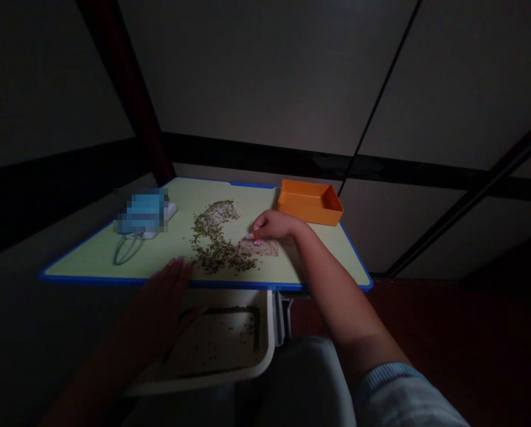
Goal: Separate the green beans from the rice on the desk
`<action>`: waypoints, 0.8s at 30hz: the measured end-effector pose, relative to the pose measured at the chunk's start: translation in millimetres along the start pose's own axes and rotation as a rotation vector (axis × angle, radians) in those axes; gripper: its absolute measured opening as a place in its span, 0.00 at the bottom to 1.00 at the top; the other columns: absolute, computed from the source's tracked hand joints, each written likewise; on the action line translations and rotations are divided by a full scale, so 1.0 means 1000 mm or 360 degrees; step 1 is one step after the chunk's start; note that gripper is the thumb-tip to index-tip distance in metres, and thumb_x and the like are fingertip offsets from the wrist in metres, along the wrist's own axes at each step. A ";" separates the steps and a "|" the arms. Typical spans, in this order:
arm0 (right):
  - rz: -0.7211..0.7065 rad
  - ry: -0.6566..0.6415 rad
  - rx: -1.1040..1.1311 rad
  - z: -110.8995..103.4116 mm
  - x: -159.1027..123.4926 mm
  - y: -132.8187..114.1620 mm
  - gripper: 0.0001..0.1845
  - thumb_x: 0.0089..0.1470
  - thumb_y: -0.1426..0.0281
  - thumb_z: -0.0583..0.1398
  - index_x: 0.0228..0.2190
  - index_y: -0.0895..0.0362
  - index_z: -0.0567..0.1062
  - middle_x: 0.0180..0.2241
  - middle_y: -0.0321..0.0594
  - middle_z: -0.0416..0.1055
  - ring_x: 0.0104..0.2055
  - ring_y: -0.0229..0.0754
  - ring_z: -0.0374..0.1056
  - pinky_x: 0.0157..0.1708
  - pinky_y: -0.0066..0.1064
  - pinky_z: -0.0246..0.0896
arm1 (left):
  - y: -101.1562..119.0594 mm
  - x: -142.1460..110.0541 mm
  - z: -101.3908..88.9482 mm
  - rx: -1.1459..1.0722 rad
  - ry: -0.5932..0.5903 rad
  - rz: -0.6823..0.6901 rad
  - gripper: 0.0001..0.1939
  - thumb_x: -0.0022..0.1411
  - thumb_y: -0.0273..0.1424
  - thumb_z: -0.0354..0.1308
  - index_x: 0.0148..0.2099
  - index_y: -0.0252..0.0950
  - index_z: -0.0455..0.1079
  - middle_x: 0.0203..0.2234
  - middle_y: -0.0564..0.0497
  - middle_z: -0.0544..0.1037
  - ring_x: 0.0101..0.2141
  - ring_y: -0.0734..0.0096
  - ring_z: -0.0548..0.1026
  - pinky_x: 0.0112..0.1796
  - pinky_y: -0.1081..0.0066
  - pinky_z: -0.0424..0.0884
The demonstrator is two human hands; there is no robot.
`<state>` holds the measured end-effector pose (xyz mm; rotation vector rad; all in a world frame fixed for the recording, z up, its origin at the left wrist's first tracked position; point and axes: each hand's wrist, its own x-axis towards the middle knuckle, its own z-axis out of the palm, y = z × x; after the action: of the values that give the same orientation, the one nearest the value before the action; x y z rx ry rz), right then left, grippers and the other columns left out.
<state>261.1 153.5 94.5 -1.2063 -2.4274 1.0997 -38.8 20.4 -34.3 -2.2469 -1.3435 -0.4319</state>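
Observation:
Small green and brownish grains, like beans or seeds [216,249], are strewn in a curved patch over the pale tabletop [167,252]. My right hand [272,225] is closed in a pinch on a clear, pink-marked protractor [265,248], which is tilted or lying at the right side of the grains. At the front edge, my left hand [169,284] stretches out its fingers, the tips on the tabletop just left of the grains. It is dark there, and no object shows in that hand.
An orange open box [309,201] stands at the back right. A blurred blue device on a white base [143,213] with a loop of cord is at the left. Below the front edge is a pale bin [267,338] with some grains inside. A wall rises behind.

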 end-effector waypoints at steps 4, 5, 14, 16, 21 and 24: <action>-0.0020 -0.0110 0.0119 -0.001 0.000 0.000 0.13 0.48 0.66 0.65 0.19 0.61 0.73 0.15 0.27 0.59 0.22 0.30 0.51 0.28 0.28 0.45 | -0.001 0.000 -0.001 0.0039 0.0077 0.0065 0.44 0.60 0.52 0.44 0.68 0.25 0.46 0.64 0.30 0.62 0.64 0.47 0.61 0.59 0.52 0.64; -0.0016 -0.0118 0.0146 -0.002 0.000 0.000 0.13 0.47 0.66 0.65 0.19 0.61 0.73 0.15 0.27 0.59 0.22 0.30 0.51 0.28 0.28 0.45 | -0.001 0.000 -0.001 0.0047 0.0092 0.0073 0.44 0.61 0.52 0.44 0.68 0.25 0.46 0.64 0.30 0.62 0.64 0.47 0.62 0.58 0.52 0.65; 0.0108 -0.0195 0.0123 -0.003 0.000 0.002 0.09 0.43 0.68 0.67 0.20 0.61 0.76 0.16 0.28 0.64 0.23 0.31 0.55 0.29 0.28 0.49 | 0.000 0.001 -0.001 0.0044 0.0046 0.0042 0.44 0.60 0.52 0.43 0.68 0.26 0.46 0.64 0.31 0.63 0.64 0.48 0.62 0.58 0.52 0.65; 0.0112 -0.0178 0.0163 -0.005 -0.002 0.001 0.10 0.42 0.68 0.69 0.20 0.61 0.76 0.17 0.28 0.65 0.23 0.30 0.55 0.30 0.27 0.49 | 0.000 0.001 -0.001 0.0045 0.0026 0.0025 0.44 0.60 0.52 0.43 0.69 0.28 0.46 0.64 0.32 0.62 0.64 0.49 0.61 0.59 0.52 0.65; 0.0101 -0.0198 0.0237 -0.006 -0.003 0.001 0.12 0.39 0.66 0.71 0.20 0.61 0.76 0.16 0.28 0.64 0.23 0.30 0.55 0.29 0.27 0.48 | -0.001 0.001 -0.003 0.0036 0.0020 0.0045 0.44 0.59 0.51 0.45 0.68 0.27 0.45 0.65 0.31 0.61 0.64 0.47 0.61 0.59 0.51 0.65; 0.0055 -0.0281 0.0275 -0.003 -0.001 0.000 0.11 0.42 0.67 0.69 0.20 0.61 0.75 0.16 0.27 0.63 0.22 0.30 0.53 0.28 0.27 0.46 | -0.001 0.001 -0.002 0.0048 0.0021 0.0051 0.45 0.59 0.52 0.45 0.69 0.27 0.44 0.64 0.30 0.62 0.64 0.47 0.62 0.58 0.51 0.65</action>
<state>263.2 154.2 96.3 -1.1442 -2.3825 1.4496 -39.3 20.2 -31.8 -2.2340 -1.2967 -0.4120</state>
